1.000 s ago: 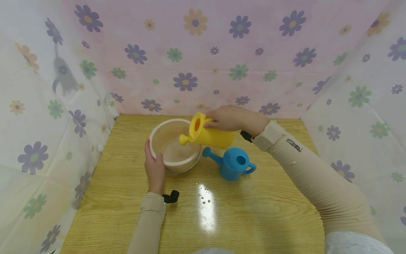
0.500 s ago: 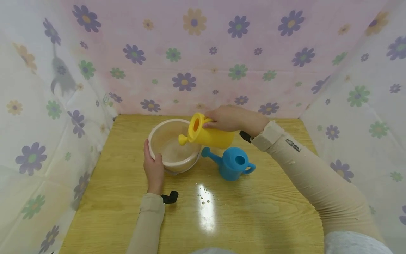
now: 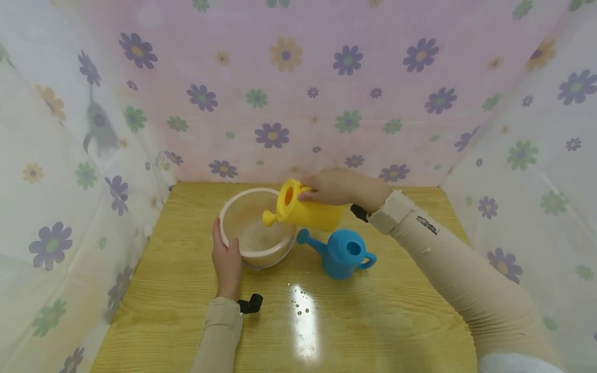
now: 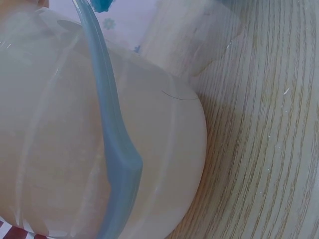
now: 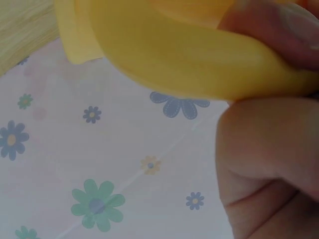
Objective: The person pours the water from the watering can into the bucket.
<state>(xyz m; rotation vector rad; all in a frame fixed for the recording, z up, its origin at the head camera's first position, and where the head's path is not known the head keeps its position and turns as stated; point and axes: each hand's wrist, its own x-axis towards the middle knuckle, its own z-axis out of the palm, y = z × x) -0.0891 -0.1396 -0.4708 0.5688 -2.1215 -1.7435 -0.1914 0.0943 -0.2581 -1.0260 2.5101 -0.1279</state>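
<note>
My left hand (image 3: 227,264) holds the near left side of a cream bucket (image 3: 261,254), thumb at the rim and fingers along the outer wall. The left wrist view shows the bucket's wall with its grey-blue handle (image 4: 112,124) hanging down. A yellow watering can (image 3: 312,215) is tipped on its side, its spout over the bucket's inside. My right hand (image 3: 338,186) grips this can by its handle (image 5: 199,64), seen close up in the right wrist view. Whether water is flowing cannot be made out.
A blue watering can (image 3: 342,256) stands upright right of the bucket, its spout towards it. Small drops (image 3: 300,305) lie on the wooden table (image 3: 396,321). Flowered cloth (image 3: 303,119) walls the table's back and sides.
The head view has tilted up slightly, so everything sits lower in the picture. Both hands, the bucket and the tipped yellow can keep their places relative to each other.
</note>
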